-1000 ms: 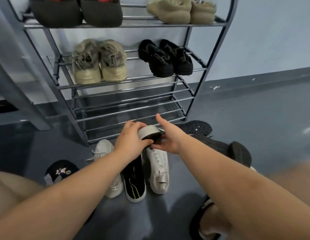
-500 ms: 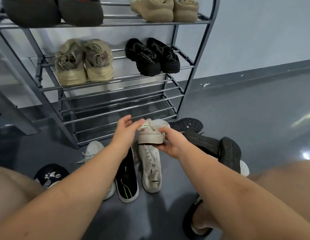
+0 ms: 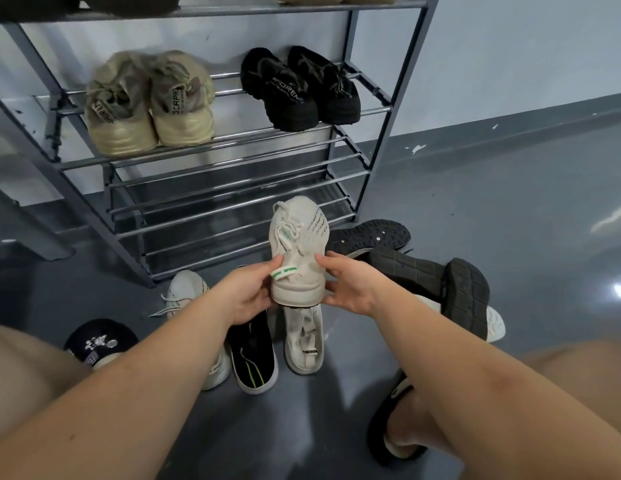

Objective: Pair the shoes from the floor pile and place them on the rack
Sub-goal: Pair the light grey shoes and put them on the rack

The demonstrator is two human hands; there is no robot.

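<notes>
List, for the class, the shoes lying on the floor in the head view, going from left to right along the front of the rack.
Black embellished shoe → white lace-up sneaker → black slip-on with green stripe → cream knit sneaker → upturned black-soled shoes.

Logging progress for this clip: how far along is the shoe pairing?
Done: a tan pair and a black pair sit on the rack; more shoes show on the shelf above.

In hand: left hand and right hand hold one white knit shoe by its heel.

Left: its likely mate, another white sneaker, a black-lined shoe and black-soled shoes remain on the floor.
</notes>
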